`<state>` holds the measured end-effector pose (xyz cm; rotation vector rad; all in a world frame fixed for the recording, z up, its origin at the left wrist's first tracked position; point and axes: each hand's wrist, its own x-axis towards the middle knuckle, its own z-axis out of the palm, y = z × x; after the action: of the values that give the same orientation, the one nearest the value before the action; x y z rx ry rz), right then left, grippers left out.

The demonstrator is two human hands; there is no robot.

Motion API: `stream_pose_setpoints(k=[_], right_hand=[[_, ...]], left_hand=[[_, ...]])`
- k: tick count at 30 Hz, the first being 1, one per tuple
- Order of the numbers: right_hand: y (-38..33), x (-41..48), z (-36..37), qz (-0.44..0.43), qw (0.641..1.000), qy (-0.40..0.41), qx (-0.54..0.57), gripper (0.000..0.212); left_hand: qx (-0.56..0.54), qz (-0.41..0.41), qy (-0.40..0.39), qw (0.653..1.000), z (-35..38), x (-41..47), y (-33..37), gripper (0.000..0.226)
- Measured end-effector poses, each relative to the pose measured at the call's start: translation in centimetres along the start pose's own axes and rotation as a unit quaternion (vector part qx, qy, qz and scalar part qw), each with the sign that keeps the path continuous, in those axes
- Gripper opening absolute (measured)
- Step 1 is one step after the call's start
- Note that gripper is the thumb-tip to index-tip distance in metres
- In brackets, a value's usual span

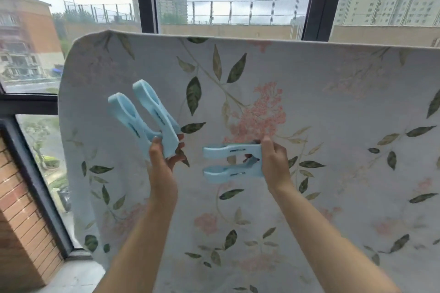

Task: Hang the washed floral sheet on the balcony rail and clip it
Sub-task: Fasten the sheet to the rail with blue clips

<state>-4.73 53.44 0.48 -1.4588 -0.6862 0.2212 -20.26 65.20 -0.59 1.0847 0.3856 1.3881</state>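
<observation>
At the far left a brick wall met a dark window frame, with an orange building outside beyond the glass. Just right of that began the floral sheet. It was draped over the rail, which lay hidden under its top fold, and hung down flat across most of the view, pale with green leaves and pink blossoms. Its left edge curved down in front of the window.

In front of the sheet, the left hand was raised, its thumb and fingers curled tight round the base of the left clip. This was a large light-blue peg whose two long arms pointed up and to the left, their tips apart. Just beside it, a little lower, was the right clip, the same blue kind, lying level with its two arms pointing left toward the other hand and a gap between them. The right hand pinched it at its right end, thumb on top and fingers wrapped behind. The two clips were near each other but not touching. Whether either touched the cloth behind could not be told.

Above the sheet, a wire fence ran along a wall outside, and pale apartment blocks stood at the far right.
</observation>
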Motion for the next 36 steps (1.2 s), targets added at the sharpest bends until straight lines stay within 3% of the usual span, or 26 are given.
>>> stream_pose_setpoints(k=[2,6,8,11,12,15,16,21,31,34,36], right_hand=[[-2.1,2.0,1.2,-0.061,0.998,0.004,-0.007,0.061],[-6.7,5.3,4.8,-0.178,0.983,-0.004,-0.045,0.055],[-9.1,6.3,6.8,-0.244,0.966,0.011,-0.088,0.059],[-12.8,8.1,9.7,-0.34,0.929,0.038,-0.139,0.075],[-13.8,8.4,10.3,-0.366,0.917,0.038,-0.156,0.077],[-17.2,9.8,13.2,-0.434,0.876,0.02,-0.21,0.072],[-18.5,10.1,14.3,-0.456,0.86,0.02,-0.227,0.071],[-24.0,11.3,18.2,-0.598,0.738,0.051,-0.31,0.055],[-31.2,14.2,24.9,-0.627,0.61,0.056,-0.481,0.055],[-30.2,15.2,25.6,-0.6,0.582,0.026,-0.549,0.059],[-29.2,15.7,26.1,-0.589,0.586,0.003,-0.556,0.06]], left_hand=[[0.036,0.03,0.001,0.999,-0.7,2.9,1.7,0.079],[0.087,0.077,-0.011,0.993,-1.6,8.1,5.2,0.076],[0.111,0.116,0.001,0.987,-2.1,10.0,7.0,0.062],[0.155,0.158,0.037,0.974,-2.2,12.9,10.3,0.012],[0.179,0.166,0.051,0.968,-2.1,13.5,11.1,0.011],[0.24,0.217,0.077,0.943,-3.1,17.1,13.4,0.053],[0.254,0.232,0.084,0.935,-3.7,18.6,14.1,0.059],[0.273,0.17,0.053,0.945,-5.8,22.8,14.8,0.05],[0.305,0.198,0.029,0.931,-7.0,25.3,13.0,0.085],[0.292,0.187,0.03,0.938,-7.2,25.3,13.3,0.076],[0.284,0.18,0.031,0.941,-7.2,25.2,13.4,0.068]])
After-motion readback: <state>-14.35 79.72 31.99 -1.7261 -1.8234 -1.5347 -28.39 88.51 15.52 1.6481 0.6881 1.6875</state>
